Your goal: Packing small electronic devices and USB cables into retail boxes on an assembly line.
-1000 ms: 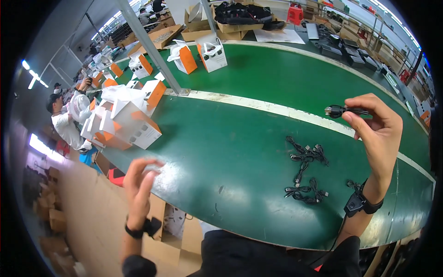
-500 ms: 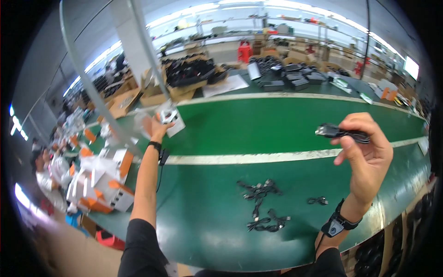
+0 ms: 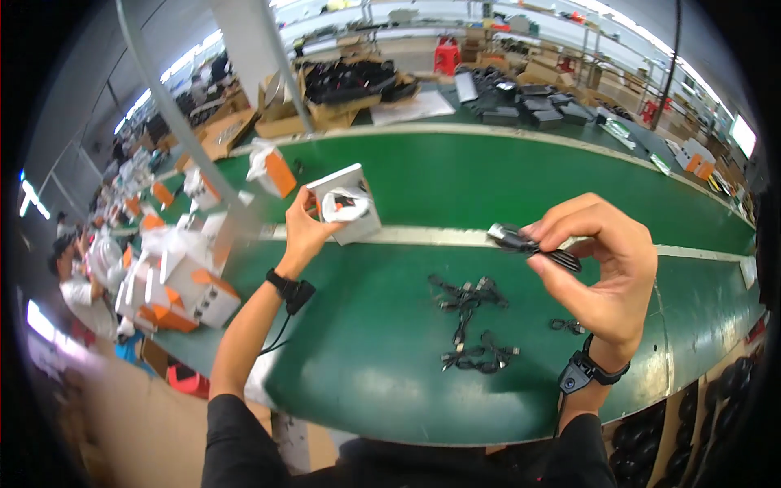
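Observation:
My left hand (image 3: 307, 236) grips a white open-topped box (image 3: 358, 228) by its near left side, over the pale strip along the belt. Inside the box sits a white plastic bag (image 3: 343, 206) with something dark and orange in it. Between the thumb and fingers of my right hand (image 3: 606, 264) is a bundled black USB cable (image 3: 537, 246), its metal plug pointing left. Below, on the green table, lie several more black cables (image 3: 468, 305) in a loose pile, and a single coiled cable (image 3: 567, 326) rests near my right wrist.
White and orange boxes (image 3: 183, 281) crowd the table's left end, where a person (image 3: 81, 276) stands. Another bagged box (image 3: 272, 169) is on the green belt (image 3: 455, 179). A metal post (image 3: 167, 106) rises at left. Cartons of black goods (image 3: 358, 81) and dark boxes (image 3: 529, 106) stand beyond.
My left hand has brought the white box off the belt's far left, rightward and closer to me. The right hand, still pinching the cable, has shifted left toward the box.

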### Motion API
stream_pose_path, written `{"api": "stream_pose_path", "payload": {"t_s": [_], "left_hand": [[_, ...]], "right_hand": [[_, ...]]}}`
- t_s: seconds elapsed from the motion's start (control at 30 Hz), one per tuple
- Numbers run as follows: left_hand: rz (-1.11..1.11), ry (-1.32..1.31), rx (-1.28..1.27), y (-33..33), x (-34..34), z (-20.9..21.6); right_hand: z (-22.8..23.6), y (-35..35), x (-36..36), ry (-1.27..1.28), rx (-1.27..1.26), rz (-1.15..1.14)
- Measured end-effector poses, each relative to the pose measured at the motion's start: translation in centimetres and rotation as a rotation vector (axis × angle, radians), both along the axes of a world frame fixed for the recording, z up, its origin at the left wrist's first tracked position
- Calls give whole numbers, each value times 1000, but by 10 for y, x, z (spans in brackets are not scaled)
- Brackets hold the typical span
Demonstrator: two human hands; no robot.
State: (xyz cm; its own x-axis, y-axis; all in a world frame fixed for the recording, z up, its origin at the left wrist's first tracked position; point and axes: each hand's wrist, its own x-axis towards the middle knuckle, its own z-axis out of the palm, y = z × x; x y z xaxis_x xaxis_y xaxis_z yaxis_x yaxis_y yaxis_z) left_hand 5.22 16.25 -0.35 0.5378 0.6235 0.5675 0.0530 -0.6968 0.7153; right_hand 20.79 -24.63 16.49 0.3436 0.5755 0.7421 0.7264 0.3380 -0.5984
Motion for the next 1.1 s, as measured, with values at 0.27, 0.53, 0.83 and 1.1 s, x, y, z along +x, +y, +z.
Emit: {"api": "stream_pose_path", "payload": {"t_s": [0.27,0.53,0.83,1.1], "left_hand": [[-229,-115,-498,-169,-156,-5],[86,-320,-581,-213,-163,-12],[-123,-191,-547,-204,-172,-8],[-348,-501,-812,-196,-175,-13]], "right_hand": [[-56,65,-72,-312,-279,474],[-115,91,-133,-452,-117,464],[-136,111,-150,-655,-99,47],[-136,110,-154,-695,-286,87]]}}
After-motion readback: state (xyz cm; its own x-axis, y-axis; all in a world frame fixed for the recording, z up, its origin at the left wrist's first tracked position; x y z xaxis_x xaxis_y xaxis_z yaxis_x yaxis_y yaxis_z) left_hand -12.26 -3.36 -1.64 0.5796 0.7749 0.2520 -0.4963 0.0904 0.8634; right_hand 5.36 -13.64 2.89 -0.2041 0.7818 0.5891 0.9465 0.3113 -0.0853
